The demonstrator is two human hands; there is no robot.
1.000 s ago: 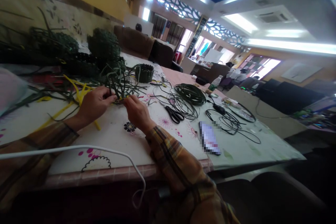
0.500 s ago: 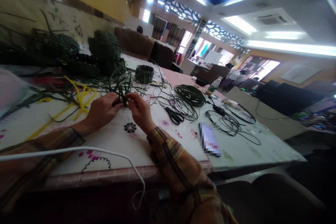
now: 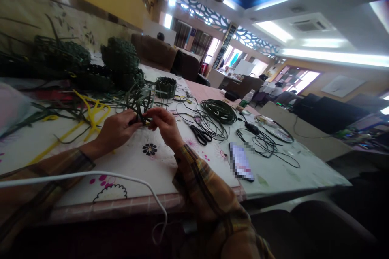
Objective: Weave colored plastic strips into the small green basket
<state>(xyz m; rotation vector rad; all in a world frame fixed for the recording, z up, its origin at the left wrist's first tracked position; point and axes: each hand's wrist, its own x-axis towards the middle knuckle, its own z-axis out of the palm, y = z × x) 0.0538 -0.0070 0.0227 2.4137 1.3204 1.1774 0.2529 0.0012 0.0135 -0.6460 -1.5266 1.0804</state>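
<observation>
A small woven piece of dark green strips [image 3: 140,107], its loose ends sticking up, is held above the flowered tablecloth. My left hand [image 3: 120,130] is closed round its near left side, thumb against the base. From the right, my right hand [image 3: 162,123] pinches at one of the strips with thumb and forefinger; the exact spot is small and partly hidden by the fingers. Yellow strips [image 3: 95,114] lie left of my left hand. Behind the piece stands a small round woven green basket [image 3: 165,87]. Black-handled scissors [image 3: 200,134] rest to the right of my right hand.
A coil of green strip [image 3: 218,111] lies beyond the scissors. Larger woven baskets [image 3: 119,58] stand at the back left. A phone-like object [image 3: 241,162], a bottle [image 3: 246,99] and a looped black cable [image 3: 264,141] lie rightward. A white cable [image 3: 121,173] crosses the foreground.
My right hand has shifted slightly to the right and its fingers have curled more at the strips. My left hand keeps its hold. The view has moved a little.
</observation>
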